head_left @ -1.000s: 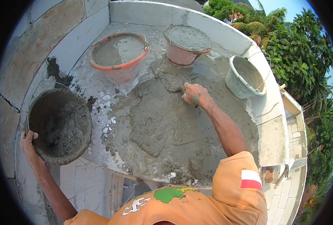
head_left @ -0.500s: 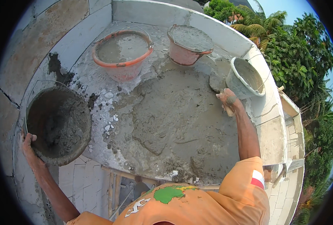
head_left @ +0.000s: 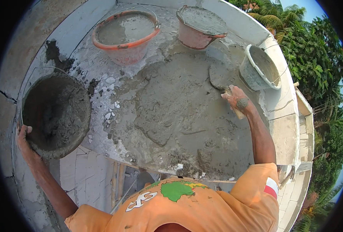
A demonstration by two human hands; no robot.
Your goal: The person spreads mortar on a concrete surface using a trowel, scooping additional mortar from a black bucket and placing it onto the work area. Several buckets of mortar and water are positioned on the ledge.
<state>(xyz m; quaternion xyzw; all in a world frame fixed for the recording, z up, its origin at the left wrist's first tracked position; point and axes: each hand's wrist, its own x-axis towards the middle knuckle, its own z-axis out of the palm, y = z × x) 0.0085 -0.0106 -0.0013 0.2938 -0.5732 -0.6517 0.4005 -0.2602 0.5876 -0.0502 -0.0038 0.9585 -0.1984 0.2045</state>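
Observation:
At the left, my left hand grips the rim of a dark, mortar-smeared bucket. The bucket is tipped with its mouth toward me, and wet mortar clings inside. My right hand is closed round the wooden handle of a trowel. Its mortar-coated blade lies at the upper right of the spread wet mortar. Beside that hand, a small grey bucket with a pale rim leans outward, some grey mix in it.
An orange-rimmed bucket and a reddish bucket, both full of grey liquid, stand at the back. A low block wall curves along the right, with trees beyond. White rubble lies left of the mortar. Bamboo poles show below the near edge.
The trowel has moved left, away from the small grey bucket and onto the mortar. My left hand keeps its hold on the dark bucket. The whole view has shifted slightly.

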